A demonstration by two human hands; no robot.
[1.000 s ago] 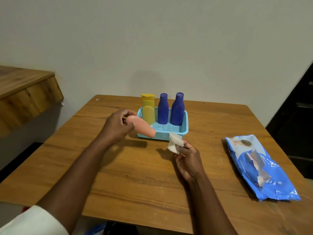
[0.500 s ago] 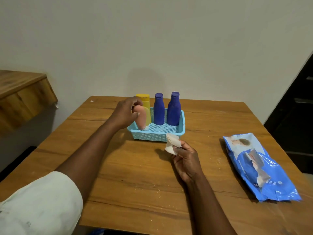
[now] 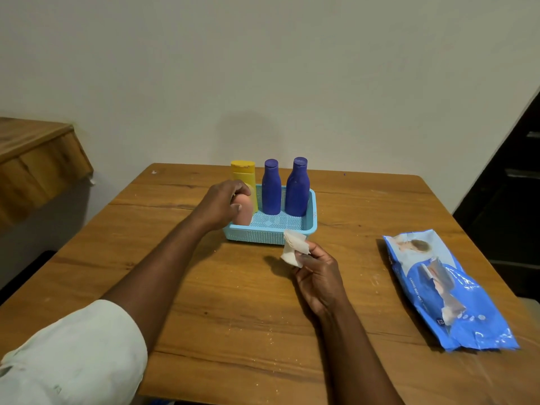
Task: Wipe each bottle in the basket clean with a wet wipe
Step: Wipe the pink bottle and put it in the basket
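Note:
A light blue mesh basket [image 3: 312, 220] stands near the far middle of the wooden table. Inside it stand a yellow bottle [image 3: 244, 173] and two dark blue bottles [image 3: 271, 188] [image 3: 297, 188]. My left hand [image 3: 220, 204] grips a pink bottle [image 3: 246, 210] by its top; the bottle stands upright at the basket's left end, in front of the yellow one. My right hand [image 3: 320, 273] hovers just in front of the basket and pinches a folded white wet wipe [image 3: 293, 248].
A blue wet-wipe pack [image 3: 447, 290] lies flat on the table's right side. The wooden table [image 3: 233, 302] ends at a white wall. A wooden ledge [image 3: 35, 159] juts out at the left, and a dark opening lies at the far right.
My left hand has carried the pink bottle from above the table in front of the basket into the basket's left end and turned it upright. My right hand has stayed put with the wipe.

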